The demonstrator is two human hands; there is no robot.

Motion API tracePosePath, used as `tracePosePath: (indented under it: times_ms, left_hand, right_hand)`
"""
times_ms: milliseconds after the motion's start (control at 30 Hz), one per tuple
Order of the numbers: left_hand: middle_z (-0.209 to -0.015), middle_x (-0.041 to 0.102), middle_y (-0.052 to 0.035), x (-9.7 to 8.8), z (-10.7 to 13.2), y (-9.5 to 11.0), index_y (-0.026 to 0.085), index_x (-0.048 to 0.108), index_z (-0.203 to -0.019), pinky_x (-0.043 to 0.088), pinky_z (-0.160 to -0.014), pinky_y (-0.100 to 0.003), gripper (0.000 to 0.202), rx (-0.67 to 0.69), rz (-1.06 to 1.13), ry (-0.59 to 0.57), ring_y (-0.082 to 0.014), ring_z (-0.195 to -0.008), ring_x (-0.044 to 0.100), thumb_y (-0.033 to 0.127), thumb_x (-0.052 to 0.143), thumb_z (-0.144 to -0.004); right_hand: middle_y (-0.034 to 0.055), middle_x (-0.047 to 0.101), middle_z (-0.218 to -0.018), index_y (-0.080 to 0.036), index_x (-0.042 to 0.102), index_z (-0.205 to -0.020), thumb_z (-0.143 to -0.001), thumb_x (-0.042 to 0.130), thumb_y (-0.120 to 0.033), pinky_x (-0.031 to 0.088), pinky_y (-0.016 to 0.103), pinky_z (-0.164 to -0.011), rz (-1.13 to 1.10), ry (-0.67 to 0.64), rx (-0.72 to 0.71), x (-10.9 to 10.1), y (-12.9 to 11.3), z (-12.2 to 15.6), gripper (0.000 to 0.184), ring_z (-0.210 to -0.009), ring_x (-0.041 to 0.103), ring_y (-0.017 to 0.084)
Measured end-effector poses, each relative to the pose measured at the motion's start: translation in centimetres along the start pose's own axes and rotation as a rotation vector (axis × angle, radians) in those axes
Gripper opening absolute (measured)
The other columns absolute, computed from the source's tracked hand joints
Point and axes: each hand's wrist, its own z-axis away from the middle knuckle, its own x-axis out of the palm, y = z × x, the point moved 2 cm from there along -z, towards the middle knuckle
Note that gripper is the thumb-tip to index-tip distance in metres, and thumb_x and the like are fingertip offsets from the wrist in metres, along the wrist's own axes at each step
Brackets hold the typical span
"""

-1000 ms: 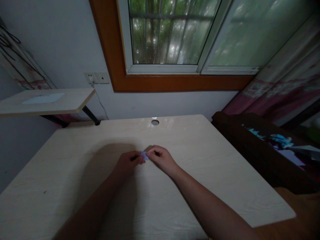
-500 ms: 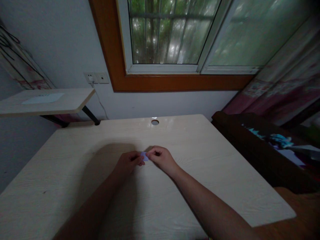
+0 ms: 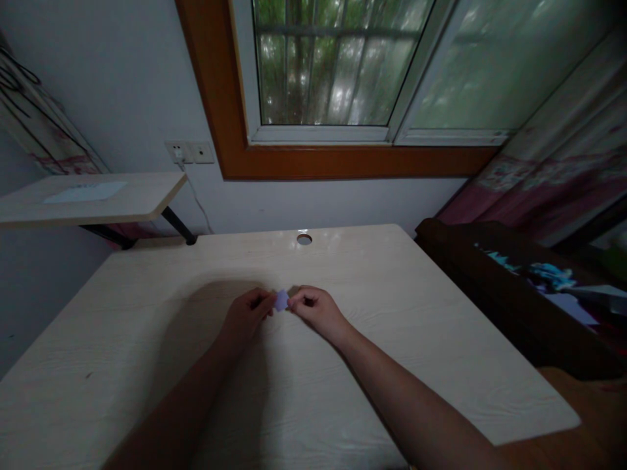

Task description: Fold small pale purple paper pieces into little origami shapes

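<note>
Between my two hands is a small piece of light purple paper (image 3: pixel 281 300), with angular edges that look folded. My left hand (image 3: pixel 248 313) pinches its left side between thumb and fingers. At its right edge, the thumb and fingertips of my right hand (image 3: pixel 316 308) are pinched together on the paper. Both hands are just over the middle of the pale wooden desk (image 3: pixel 343 385). The fingertips hide the two ends of the paper.
A raised shelf (image 3: pixel 147 207) on black legs stands at the desk's back left, with a white sheet (image 3: pixel 85 192) on it. A round cable hole (image 3: pixel 304 239) is near the back edge. Beyond the right side is a dark wooden piece of furniture (image 3: pixel 455 281) with cluttered items.
My left hand has shifted slightly up, and its fingers cover less of the paper. The paper has turned and more of it shows. My right hand is almost in the same place.
</note>
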Motion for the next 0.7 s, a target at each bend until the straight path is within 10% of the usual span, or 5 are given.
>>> tracePosePath:
  times_ms: [333, 700]
  left_hand:
    - [-0.065, 0.054, 0.0009, 0.44, -0.13, 0.1, 0.017, 0.059, -0.061, 0.038, -0.061, -0.024, 0.035, 0.225, -0.19, -0.061, -0.0136, -0.063, 0.05, 0.045, 0.061, -0.082]
    - [-0.076, 0.069, -0.003, 0.26, -0.05, -0.34, 0.017, 0.069, -0.084, 0.047, -0.071, -0.026, 0.029, 0.068, 0.051, -0.042, -0.0176, -0.075, 0.063, 0.045, 0.06, -0.083]
  right_hand:
    - [0.0015, 0.064, -0.072, -0.018, 0.072, -0.074, -0.082, 0.065, -0.03, 0.043, 0.025, -0.065, 0.033, -0.022, -0.067, -0.23, 0.03, 0.02, 0.016, -0.068, 0.056, 0.014]
    - [-0.0002, 0.056, -0.066, -0.017, 0.07, -0.07, -0.082, 0.066, -0.033, 0.037, 0.023, -0.057, 0.122, -0.04, -0.123, 0.1, -0.08, 0.1, 0.02, -0.06, 0.049, 0.011]
